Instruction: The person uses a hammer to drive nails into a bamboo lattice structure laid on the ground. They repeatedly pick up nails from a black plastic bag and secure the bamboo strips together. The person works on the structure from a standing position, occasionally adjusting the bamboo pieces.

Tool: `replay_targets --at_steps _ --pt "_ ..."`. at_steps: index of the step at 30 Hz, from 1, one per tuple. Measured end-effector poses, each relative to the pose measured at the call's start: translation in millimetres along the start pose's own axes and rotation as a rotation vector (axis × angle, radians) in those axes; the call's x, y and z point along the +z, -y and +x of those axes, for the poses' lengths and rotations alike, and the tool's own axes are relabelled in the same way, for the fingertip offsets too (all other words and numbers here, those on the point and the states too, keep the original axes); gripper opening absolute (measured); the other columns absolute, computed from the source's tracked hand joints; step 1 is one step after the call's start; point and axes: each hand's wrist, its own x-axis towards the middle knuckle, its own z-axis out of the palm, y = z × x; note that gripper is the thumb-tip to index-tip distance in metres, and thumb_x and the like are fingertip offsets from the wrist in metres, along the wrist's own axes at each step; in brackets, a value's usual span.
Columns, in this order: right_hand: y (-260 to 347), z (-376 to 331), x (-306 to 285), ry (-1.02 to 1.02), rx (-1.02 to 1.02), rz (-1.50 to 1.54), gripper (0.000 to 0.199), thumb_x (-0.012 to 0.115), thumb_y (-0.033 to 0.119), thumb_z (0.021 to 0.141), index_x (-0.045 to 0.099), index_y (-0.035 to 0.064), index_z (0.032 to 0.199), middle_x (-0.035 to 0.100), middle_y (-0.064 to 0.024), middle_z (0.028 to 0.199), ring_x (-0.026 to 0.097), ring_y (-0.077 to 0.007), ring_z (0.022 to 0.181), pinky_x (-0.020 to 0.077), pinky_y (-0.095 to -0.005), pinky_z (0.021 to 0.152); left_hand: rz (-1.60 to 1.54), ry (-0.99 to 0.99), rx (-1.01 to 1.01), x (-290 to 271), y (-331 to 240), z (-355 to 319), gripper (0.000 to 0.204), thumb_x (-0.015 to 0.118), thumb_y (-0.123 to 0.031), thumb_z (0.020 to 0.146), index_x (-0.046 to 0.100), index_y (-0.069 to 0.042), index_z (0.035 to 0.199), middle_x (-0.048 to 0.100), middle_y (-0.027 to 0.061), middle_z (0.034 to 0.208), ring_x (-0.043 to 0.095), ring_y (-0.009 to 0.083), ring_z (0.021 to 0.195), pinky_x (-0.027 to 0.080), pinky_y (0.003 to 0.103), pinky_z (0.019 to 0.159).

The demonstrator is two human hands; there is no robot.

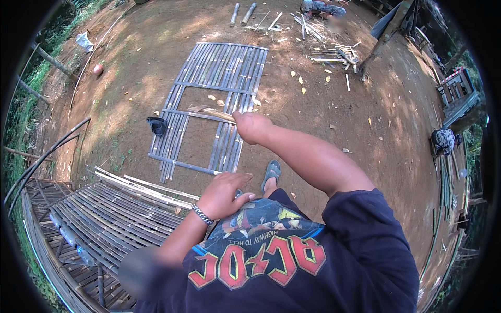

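Note:
My right hand [253, 128] is stretched forward, closed in a fist round the end of a pale, flat strip [222, 115]. The strip points left with a brownish tip, and its exact kind cannot be made out. Beneath it on the ground lies a bamboo slat panel [222, 65], its slats joined by crosspieces, with an open gap in the middle. My left hand [224, 193] rests low against the front of my dark shirt, fingers extended, with a braided bracelet at the wrist. A small dark rounded thing shows beside its fingers.
A black bag-like thing [157, 125] lies on the panel's left side. At lower left stands a slatted bamboo platform [125, 214] with long pale strips beside it. Bamboo scraps [336, 55] lie at the far right, near a post [386, 39]. Other people are at the back and right.

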Motion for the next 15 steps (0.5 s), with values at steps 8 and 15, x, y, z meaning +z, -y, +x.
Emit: replay_targets --at_steps 8,15 --pt "-24.4 11.0 45.7 -0.021 -0.063 0.113 0.039 0.065 0.013 0.09 0.057 -0.0064 0.122 0.071 -0.0267 0.114 0.069 -0.0406 0.109 0.0568 -0.0472 0.09 0.361 -0.385 0.431 17.4 -27.4 53.6 0.087 0.052 -0.065 0.095 0.036 -0.008 0.159 0.032 0.0177 0.165 0.02 0.04 0.155 0.008 0.062 0.123" --pt "-53.1 30.3 88.4 -0.028 0.148 0.351 0.041 0.062 0.014 0.092 0.054 -0.0026 0.129 0.071 -0.0253 0.097 0.072 -0.0386 0.086 0.0576 -0.0473 0.079 0.519 -0.337 -0.412 67.8 125.6 64.0 0.104 0.055 -0.071 0.092 0.021 -0.002 0.163 0.018 0.0151 0.171 0.009 0.0365 0.159 0.003 0.069 0.121"
